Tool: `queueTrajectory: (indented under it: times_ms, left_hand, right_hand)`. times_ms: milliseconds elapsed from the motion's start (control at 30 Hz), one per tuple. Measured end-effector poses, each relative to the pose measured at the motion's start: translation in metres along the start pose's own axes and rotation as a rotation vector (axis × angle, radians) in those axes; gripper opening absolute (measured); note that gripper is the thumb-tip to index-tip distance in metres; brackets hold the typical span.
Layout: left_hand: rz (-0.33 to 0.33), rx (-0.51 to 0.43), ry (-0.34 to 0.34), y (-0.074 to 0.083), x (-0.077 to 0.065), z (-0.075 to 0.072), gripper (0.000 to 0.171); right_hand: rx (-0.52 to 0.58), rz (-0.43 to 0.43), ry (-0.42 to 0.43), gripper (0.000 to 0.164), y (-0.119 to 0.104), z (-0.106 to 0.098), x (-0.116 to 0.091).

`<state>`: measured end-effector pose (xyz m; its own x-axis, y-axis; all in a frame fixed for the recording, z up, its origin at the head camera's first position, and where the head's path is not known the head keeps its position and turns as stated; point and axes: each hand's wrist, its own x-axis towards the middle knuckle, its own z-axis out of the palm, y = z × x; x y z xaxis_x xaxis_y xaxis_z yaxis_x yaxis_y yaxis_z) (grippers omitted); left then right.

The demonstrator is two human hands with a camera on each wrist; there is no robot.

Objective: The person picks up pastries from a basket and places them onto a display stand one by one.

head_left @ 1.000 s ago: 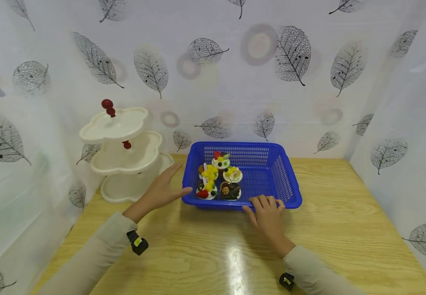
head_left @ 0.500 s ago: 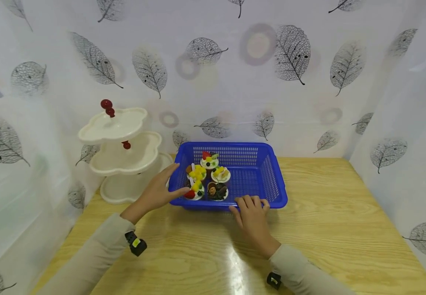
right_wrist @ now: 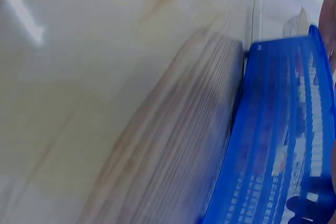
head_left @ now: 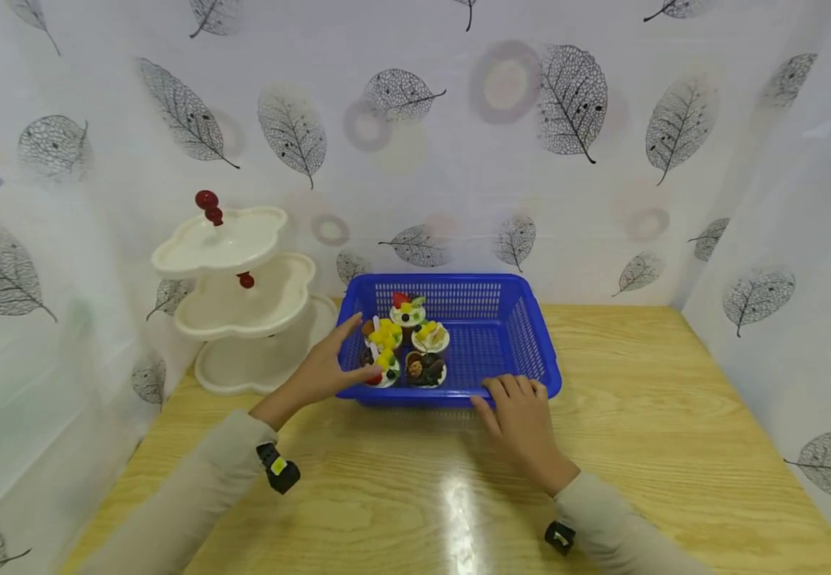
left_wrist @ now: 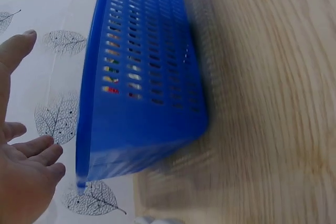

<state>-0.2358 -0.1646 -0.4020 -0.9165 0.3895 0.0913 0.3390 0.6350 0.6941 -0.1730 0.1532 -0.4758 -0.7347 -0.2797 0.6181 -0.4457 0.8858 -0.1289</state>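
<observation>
A blue plastic basket (head_left: 459, 396) with slotted walls stands on the wooden table. Small cupcakes (head_left: 426, 369) topped with fruit and cream, several of them, crowd its left half. The left hand (head_left: 318, 369) hovers at the basket's left edge, thumb and fingers spread; its thumb overlaps the front-left cupcake (head_left: 384, 372). In the left wrist view that hand (left_wrist: 26, 174) is beside the basket rim (left_wrist: 86, 114), with nothing in its grasp. The right hand (head_left: 522, 419) grips the front rim right of centre, fingers curled over it and thumb on the near side.
At the left stands a white three-tier stand (head_left: 246, 299) with scalloped trays and red knobs, close to the basket. Leaf-printed curtains (head_left: 415, 160) enclose the wooden table (head_left: 638, 415) at the back and sides.
The basket slid left with the right hand on its rim, then stopped. Since then the right hand has shifted right along the rim, and the left hand has moved slightly right over the basket's edge.
</observation>
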Motion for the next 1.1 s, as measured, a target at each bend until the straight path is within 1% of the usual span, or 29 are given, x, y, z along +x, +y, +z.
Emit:
queueTrajectory:
  times_ms: [100,167,267,333,400,500,533,667,767,900,1000,1100]
  left_hand:
    - [0.009,-0.082,-0.046,0.002,0.007,0.005,0.094]
    - [0.016,-0.124,-0.066,0.004,0.013,0.009,0.09]
    - [0.018,-0.153,-0.08,0.007,0.022,0.013,0.086]
    - [0.027,-0.17,-0.074,0.01,0.03,0.017,0.085]
    - [0.033,-0.17,-0.063,0.014,0.038,0.02,0.085]
    - [0.029,-0.138,-0.017,0.021,0.051,0.024,0.086]
    - [0.022,-0.115,0.004,0.023,0.055,0.025,0.087]
    - [-0.038,-0.067,0.089,0.031,0.072,0.027,0.086]
    - [-0.101,-0.091,0.144,0.033,0.083,0.029,0.083]
    - [-0.196,-0.116,0.207,0.033,0.095,0.033,0.076]
    - [-0.24,-0.111,0.204,0.032,0.101,0.034,0.074]
    - [-0.25,-0.118,0.177,0.032,0.105,0.031,0.075]
  right_hand:
    - [0.008,0.017,-0.02,0.054,0.011,-0.006,-0.004]
    - [0.015,0.011,-0.032,0.05,0.015,-0.009,-0.005]
    - [0.025,-0.007,-0.031,0.045,0.018,-0.009,-0.007]
    - [0.026,-0.012,-0.021,0.046,0.018,-0.008,-0.007]
    - [0.028,-0.011,-0.005,0.051,0.018,-0.006,-0.008]
    - [0.03,-0.012,0.006,0.056,0.018,-0.007,-0.008]
    - [0.03,-0.015,0.012,0.056,0.018,-0.007,-0.008]
    - [0.036,-0.023,0.022,0.055,0.018,-0.006,-0.008]
    - [0.045,-0.024,0.028,0.055,0.019,-0.005,-0.009]
    - [0.042,-0.025,0.039,0.056,0.02,-0.004,-0.009]
    - [0.034,-0.025,0.043,0.057,0.02,-0.003,-0.009]
    - [0.035,-0.026,0.042,0.056,0.02,-0.002,-0.009]
